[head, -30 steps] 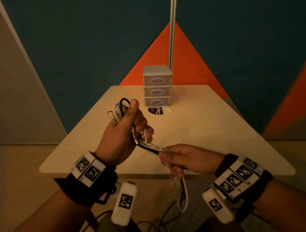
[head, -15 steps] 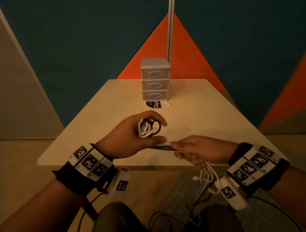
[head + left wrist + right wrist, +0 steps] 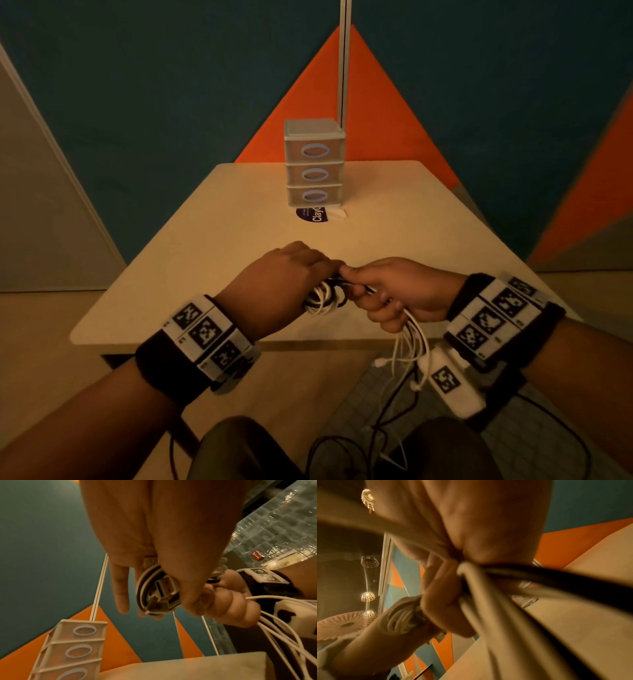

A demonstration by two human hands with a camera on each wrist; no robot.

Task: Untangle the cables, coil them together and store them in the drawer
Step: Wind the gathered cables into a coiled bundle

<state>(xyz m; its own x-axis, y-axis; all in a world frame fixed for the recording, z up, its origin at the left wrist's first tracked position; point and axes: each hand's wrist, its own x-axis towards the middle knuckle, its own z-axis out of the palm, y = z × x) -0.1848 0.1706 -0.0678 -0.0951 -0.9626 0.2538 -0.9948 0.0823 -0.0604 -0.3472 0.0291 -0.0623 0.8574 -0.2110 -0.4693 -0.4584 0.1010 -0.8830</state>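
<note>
My left hand [image 3: 291, 274] grips a small coil of white and black cables [image 3: 323, 296] above the near part of the table. The left wrist view shows the coil [image 3: 154, 592] wound round my fingers, with USB plugs tucked under my thumb. My right hand [image 3: 387, 291] touches the left and holds the loose cable strands [image 3: 409, 339], which hang below it past the table's front edge. Close to the right wrist camera, the white and black strands [image 3: 488, 588] run out of my right fist. A grey three-drawer unit [image 3: 313, 164] stands at the far middle of the table, all drawers closed.
The beige table [image 3: 394, 233] stretches between my hands and the drawer unit. A purple round sticker [image 3: 313, 214] lies in front of the unit. A white pole [image 3: 344, 61] rises behind it. Dark cables trail on the floor by my knees.
My left hand has turned palm-down and dropped toward the table with the coil. My right hand has slid up the strands to meet it, leaving a shorter loose length hanging.
</note>
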